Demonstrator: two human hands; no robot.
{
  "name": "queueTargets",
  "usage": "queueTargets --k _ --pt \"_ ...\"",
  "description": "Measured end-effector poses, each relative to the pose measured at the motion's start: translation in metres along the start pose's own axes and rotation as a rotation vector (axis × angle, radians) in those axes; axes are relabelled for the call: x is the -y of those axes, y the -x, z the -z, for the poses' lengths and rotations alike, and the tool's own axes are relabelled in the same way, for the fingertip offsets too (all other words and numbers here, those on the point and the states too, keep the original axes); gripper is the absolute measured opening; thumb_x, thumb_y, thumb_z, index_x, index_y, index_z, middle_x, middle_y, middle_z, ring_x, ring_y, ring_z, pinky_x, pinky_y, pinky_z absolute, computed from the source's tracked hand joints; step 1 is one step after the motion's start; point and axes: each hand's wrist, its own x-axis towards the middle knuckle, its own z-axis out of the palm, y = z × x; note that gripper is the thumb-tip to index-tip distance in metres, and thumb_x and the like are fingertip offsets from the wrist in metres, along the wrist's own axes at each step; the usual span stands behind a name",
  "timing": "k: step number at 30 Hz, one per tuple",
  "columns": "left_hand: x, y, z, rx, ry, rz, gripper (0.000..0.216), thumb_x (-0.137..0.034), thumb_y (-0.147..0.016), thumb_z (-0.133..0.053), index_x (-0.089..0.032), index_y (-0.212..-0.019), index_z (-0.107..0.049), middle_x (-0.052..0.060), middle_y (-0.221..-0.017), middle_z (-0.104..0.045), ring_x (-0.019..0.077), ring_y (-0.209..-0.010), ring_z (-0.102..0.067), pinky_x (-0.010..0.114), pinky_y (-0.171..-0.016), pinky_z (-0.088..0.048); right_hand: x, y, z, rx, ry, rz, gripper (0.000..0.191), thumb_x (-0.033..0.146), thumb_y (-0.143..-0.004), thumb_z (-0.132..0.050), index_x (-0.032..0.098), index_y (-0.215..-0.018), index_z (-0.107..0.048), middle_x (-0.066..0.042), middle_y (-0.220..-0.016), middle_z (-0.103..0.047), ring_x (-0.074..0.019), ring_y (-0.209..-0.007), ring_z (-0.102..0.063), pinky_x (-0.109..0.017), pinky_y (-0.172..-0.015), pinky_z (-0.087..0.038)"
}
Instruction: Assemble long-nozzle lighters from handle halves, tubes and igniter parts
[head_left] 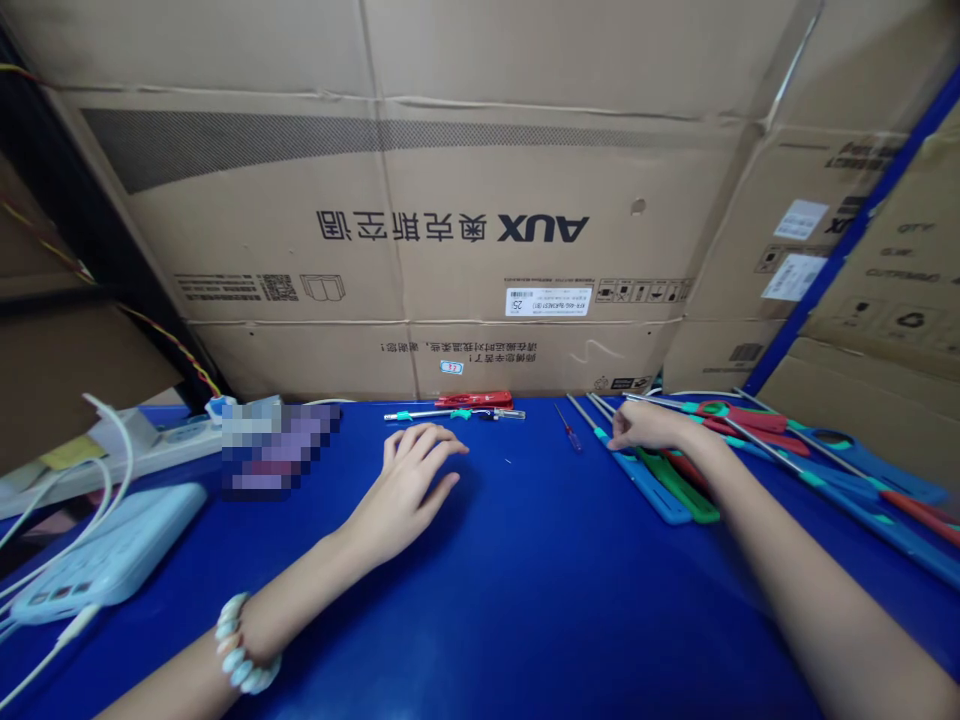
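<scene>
My left hand (pixel 409 490) hovers over the blue tabletop with its fingers spread and nothing in them. My right hand (pixel 654 425) is at the right, its fingertips pinched on the neck of a blue long-necked lighter (pixel 651 488). Beside that lighter lie a green lighter (pixel 679 487) and a red one, partly hidden by my right wrist. Beyond my left fingers rest a metal lighter tube (pixel 424 414) with green fittings and a red lighter shell (pixel 480 400). Between my hands and further back lies a small screwdriver (pixel 573 438) with a purple handle.
More blue and red lighters (pixel 862 465) are heaped at the right. To the left are a light-blue power bank (pixel 112 550) with white cables, a power strip (pixel 176 440) and a blurred-out object (pixel 281 450). A cardboard wall (pixel 450 150) closes off the back.
</scene>
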Motion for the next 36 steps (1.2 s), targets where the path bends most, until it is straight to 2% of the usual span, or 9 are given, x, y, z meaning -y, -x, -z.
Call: queueTargets --k 7,13,15,17,21,25,27,30,36 --pt "0.003 -0.002 0.008 -0.027 -0.022 -0.006 0.021 -0.016 -0.093 -0.042 -0.023 -0.112 -0.049 0.006 -0.115 -0.054 0.024 -0.115 -0.042 0.043 -0.095 -0.028 0.012 -0.01 -0.013 -0.075 0.167 -0.039 0.02 0.033 -0.072 -0.065 0.013 -0.075 -0.066 -0.013 -0.077 -0.068 -0.0258 -0.071 -0.064 -0.027 -0.052 -0.034" --pt "0.003 0.0 0.015 -0.055 -0.052 -0.009 0.021 -0.016 -0.094 -0.041 -0.023 -0.112 -0.049 0.006 -0.116 -0.054 0.024 -0.117 -0.041 0.043 -0.096 -0.028 0.025 0.002 0.0 -0.185 0.201 0.044 0.014 0.026 -0.077 -0.058 0.015 -0.071 -0.063 -0.01 -0.071 -0.065 -0.0238 -0.07 -0.062 -0.026 -0.053 -0.031" --pt "-0.002 0.0 0.016 -0.052 -0.066 -0.038 0.022 -0.015 -0.093 -0.042 -0.022 -0.113 -0.05 0.007 -0.117 -0.054 0.024 -0.117 -0.042 0.043 -0.096 -0.027 0.044 0.011 0.001 -0.199 0.19 0.143 0.014 0.028 -0.079 -0.056 0.017 -0.074 -0.063 -0.007 -0.072 -0.064 -0.0206 -0.068 -0.061 -0.025 -0.056 -0.033" --pt "-0.009 0.001 0.015 -0.037 -0.09 -0.081 0.024 -0.014 -0.093 -0.042 -0.021 -0.114 -0.05 0.007 -0.119 -0.054 0.0245 -0.117 -0.042 0.044 -0.097 -0.027 0.069 0.021 -0.004 -0.204 0.178 0.274 0.011 0.029 -0.08 -0.058 0.02 -0.079 -0.063 -0.005 -0.084 -0.064 -0.0184 -0.075 -0.06 -0.024 -0.062 -0.036" --pt "-0.018 0.004 0.008 0.024 -0.149 -0.151 0.023 -0.02 -0.092 -0.049 -0.018 -0.115 -0.052 0.009 -0.12 -0.056 0.0277 -0.118 -0.042 0.049 -0.099 -0.022 0.117 0.04 -0.028 -0.237 0.193 0.649 0.009 0.024 -0.08 -0.06 0.017 -0.084 -0.064 -0.007 -0.089 -0.061 -0.0199 -0.079 -0.058 -0.027 -0.067 -0.04" --pt "-0.015 0.006 0.0 0.125 -0.179 -0.175 0.009 -0.025 -0.091 -0.054 -0.018 -0.092 -0.061 0.005 -0.095 -0.063 0.0245 -0.102 -0.052 0.051 -0.101 -0.019 0.14 0.047 -0.05 -0.307 0.198 0.833 0.012 0.027 -0.082 -0.062 0.016 -0.086 -0.064 -0.009 -0.092 -0.06 -0.0231 -0.086 -0.057 -0.031 -0.074 -0.044" --pt "-0.01 0.005 0.0 0.176 -0.18 -0.18 0.014 -0.021 -0.091 -0.054 -0.017 -0.08 -0.061 0.002 -0.082 -0.063 0.0211 -0.091 -0.054 0.05 -0.1 -0.02 0.141 0.046 -0.053 -0.303 0.157 0.866 0.016 0.031 -0.084 -0.062 0.016 -0.089 -0.064 -0.008 -0.094 -0.06 -0.0227 -0.086 -0.057 -0.032 -0.074 -0.045" --pt "-0.002 0.004 0.006 0.244 -0.168 -0.175 0.015 -0.019 -0.089 -0.058 -0.017 -0.074 -0.062 0.001 -0.075 -0.062 0.0197 -0.085 -0.054 0.049 -0.098 -0.021 0.131 0.04 -0.046 -0.262 0.004 0.859 0.017 0.031 -0.089 -0.057 0.018 -0.097 -0.063 -0.006 -0.095 -0.062 -0.02 -0.087 -0.058 -0.03 -0.075 -0.045" --pt "0.013 0.004 0.028 0.442 -0.099 -0.093 0.014 -0.012 -0.079 -0.068 -0.019 -0.068 -0.064 -0.002 -0.073 -0.065 0.0192 -0.085 -0.056 0.049 -0.098 -0.018 0.097 0.025 -0.025 -0.276 -0.138 0.673 0.015 0.016 -0.091 -0.05 0.018 -0.092 -0.065 -0.005 -0.094 -0.066 -0.0182 -0.087 -0.06 -0.029 -0.078 -0.044"
